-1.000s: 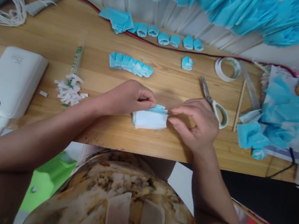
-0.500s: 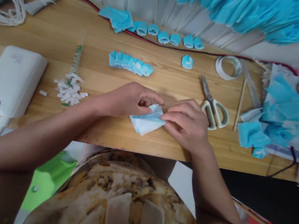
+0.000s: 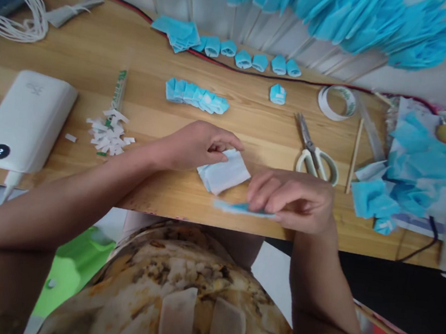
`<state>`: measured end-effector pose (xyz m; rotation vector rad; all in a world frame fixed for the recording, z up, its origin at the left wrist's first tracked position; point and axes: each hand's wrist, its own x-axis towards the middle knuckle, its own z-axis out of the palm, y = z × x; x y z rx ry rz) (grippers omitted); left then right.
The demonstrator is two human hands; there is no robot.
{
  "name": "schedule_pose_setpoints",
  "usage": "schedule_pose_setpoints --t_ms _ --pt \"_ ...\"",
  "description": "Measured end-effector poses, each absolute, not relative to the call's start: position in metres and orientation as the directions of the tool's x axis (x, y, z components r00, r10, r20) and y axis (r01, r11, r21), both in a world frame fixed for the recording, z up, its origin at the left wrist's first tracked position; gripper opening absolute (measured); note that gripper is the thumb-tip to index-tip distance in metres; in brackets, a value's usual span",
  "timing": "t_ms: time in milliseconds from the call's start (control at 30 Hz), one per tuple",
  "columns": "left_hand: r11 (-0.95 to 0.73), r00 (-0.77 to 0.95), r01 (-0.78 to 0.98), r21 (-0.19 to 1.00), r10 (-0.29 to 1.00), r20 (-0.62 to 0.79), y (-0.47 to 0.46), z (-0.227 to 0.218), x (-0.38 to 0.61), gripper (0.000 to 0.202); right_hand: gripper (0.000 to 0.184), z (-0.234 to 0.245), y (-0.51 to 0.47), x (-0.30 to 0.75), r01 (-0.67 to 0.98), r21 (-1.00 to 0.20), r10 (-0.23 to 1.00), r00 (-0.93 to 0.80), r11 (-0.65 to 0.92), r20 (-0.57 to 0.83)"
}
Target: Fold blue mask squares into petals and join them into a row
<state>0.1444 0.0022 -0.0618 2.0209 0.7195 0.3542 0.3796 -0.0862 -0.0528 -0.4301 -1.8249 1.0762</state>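
My left hand (image 3: 199,144) rests at the upper left of a small stack of pale blue-and-white fabric pieces (image 3: 226,174), its thumb and forefinger bent round the top corner. The stack lies flat near the table's front edge, white side up. Just to its right, my right hand (image 3: 295,198) pinches a thin blue fabric piece (image 3: 240,207), seen nearly edge-on and smeared by motion. That piece is apart from the stack. A row of overlapping folded blue pieces (image 3: 195,96) lies beyond my left hand, and one small folded blue piece (image 3: 277,93) lies farther right.
Open scissors (image 3: 315,154) lie beyond my right hand, near a tape roll (image 3: 338,104) and a wooden stick (image 3: 354,157). Crumpled blue fabric (image 3: 433,162) is heaped at right. White strips (image 3: 110,133) and a power bank (image 3: 26,119) lie at left. Small blue rolls (image 3: 244,59) line the back.
My right hand has moved right and toward me, drawing one blue piece off the stack. My left hand has stayed at the stack, whose white top now shows.
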Motion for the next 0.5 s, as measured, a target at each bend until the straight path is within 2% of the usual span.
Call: schedule_pose_setpoints --t_ms 167,233,300,367,433,500 --pt "-0.355 0.764 0.351 0.867 0.643 -0.046 0.005 -0.064 0.146 0.04 0.003 -0.047 -0.097 0.383 -0.216 -0.906 0.636 -0.653 0.364 0.411" --pt "-0.333 0.771 0.326 0.885 0.635 -0.045 0.005 -0.065 0.146 0.04 0.007 -0.046 -0.103 0.388 -0.223 -0.929 0.702 -0.608 0.296 0.37" --pt "-0.329 0.782 0.31 0.892 0.622 -0.043 0.004 -0.065 0.147 0.041 0.007 -0.047 -0.104 0.392 -0.115 -0.964 0.872 -0.411 0.241 0.267" --pt "-0.345 0.796 0.304 0.888 0.604 -0.038 0.002 -0.064 0.149 0.043 0.011 -0.046 -0.099 0.393 0.021 -0.989 0.981 -0.127 0.149 0.145" --pt "-0.367 0.802 0.279 0.887 0.597 -0.006 0.0 -0.062 0.15 0.046 0.018 -0.044 -0.086 0.391 0.053 -0.996 0.995 0.066 0.077 0.081" --pt "-0.407 0.777 0.224 0.885 0.623 0.09 -0.001 -0.061 0.151 0.043 0.022 -0.041 -0.069 0.387 0.041 -0.995 0.991 0.099 0.092 0.095"
